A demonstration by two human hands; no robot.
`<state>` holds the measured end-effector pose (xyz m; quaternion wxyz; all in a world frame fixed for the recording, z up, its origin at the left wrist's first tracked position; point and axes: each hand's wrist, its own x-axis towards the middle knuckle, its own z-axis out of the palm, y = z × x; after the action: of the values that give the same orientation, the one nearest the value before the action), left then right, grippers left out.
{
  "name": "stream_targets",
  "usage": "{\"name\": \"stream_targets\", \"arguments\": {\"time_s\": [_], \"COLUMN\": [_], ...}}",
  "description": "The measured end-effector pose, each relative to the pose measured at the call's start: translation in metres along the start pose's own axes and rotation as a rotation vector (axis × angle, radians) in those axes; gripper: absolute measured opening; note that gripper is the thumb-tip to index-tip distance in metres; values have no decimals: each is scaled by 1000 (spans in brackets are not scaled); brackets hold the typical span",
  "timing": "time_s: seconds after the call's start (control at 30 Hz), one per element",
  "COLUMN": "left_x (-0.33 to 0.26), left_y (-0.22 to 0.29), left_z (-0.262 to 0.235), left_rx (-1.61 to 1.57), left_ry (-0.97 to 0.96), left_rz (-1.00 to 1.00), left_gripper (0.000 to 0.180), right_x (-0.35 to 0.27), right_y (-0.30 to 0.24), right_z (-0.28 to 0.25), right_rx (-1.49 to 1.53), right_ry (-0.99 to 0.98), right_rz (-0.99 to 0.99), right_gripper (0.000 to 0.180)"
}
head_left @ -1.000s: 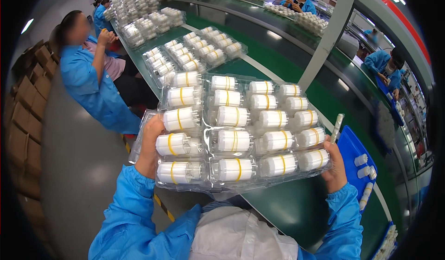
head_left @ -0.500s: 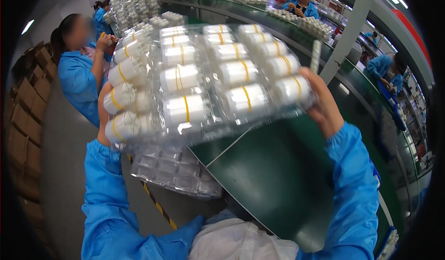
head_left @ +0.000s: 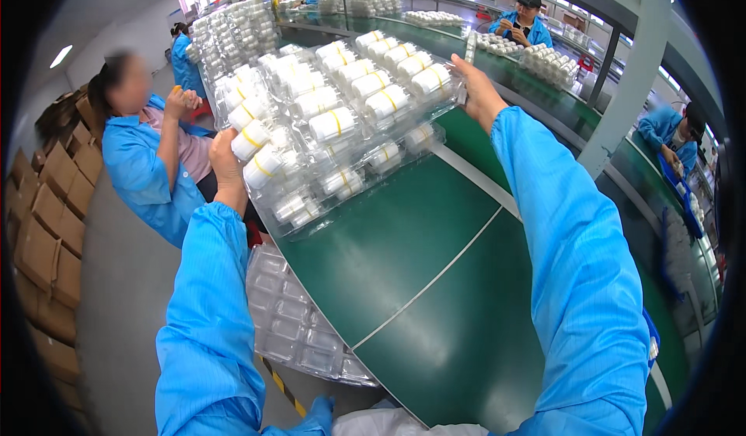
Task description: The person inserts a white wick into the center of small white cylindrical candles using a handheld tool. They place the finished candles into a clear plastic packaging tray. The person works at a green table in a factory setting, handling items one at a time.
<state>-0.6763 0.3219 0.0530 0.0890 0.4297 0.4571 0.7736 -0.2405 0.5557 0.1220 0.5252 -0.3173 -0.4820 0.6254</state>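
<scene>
- Both hands carry a clear plastic blister tray (head_left: 342,102) full of white cylinders with yellow bands (head_left: 332,123), held up off the green conveyor belt (head_left: 420,257) and out at arm's length.
- Left hand (head_left: 225,164) is clamped on the near-left edge, fingers curled around the rim, probably because that end sits lower and takes more of the weight.
- Right hand (head_left: 478,94) pinches the far-right corner, thumb on top and fingers underneath, which keeps the tray from twisting.
- Gripping opposite ends makes sense to me, since thin plastic like this would likely sag if held from one side.
- A second filled tray (head_left: 365,168) sits right below, either stacked under it or resting on the belt. Can't tell which.
- Empty trays (head_left: 299,319) are stacked just off the belt edge by the left sleeve, handy to grab.
</scene>
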Motion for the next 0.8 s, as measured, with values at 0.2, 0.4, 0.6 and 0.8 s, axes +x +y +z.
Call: {"name": "stream_targets", "arguments": {"time_s": [0.2,0.4,0.6,0.8], "left_x": [-16,-19,-74,-296], "left_y": [-21,16,20,65], "left_z": [-10,-1,-80,-111], "left_rx": [224,-285,415,903], "left_ry": [-90,-173,-3,-883], "left_rz": [41,-565,-257,-40], "left_gripper": [22,48,39,26], "right_x": [6,-45,-218,-438], "right_y": [44,54,34,17], "right_z": [-15,-41,-35,-64], "right_rx": [-122,-89,-261,-842], "right_ry": [21,214,-151,-484], "right_rz": [28,30,36,-214], "right_gripper": [41,31,27,13]}}
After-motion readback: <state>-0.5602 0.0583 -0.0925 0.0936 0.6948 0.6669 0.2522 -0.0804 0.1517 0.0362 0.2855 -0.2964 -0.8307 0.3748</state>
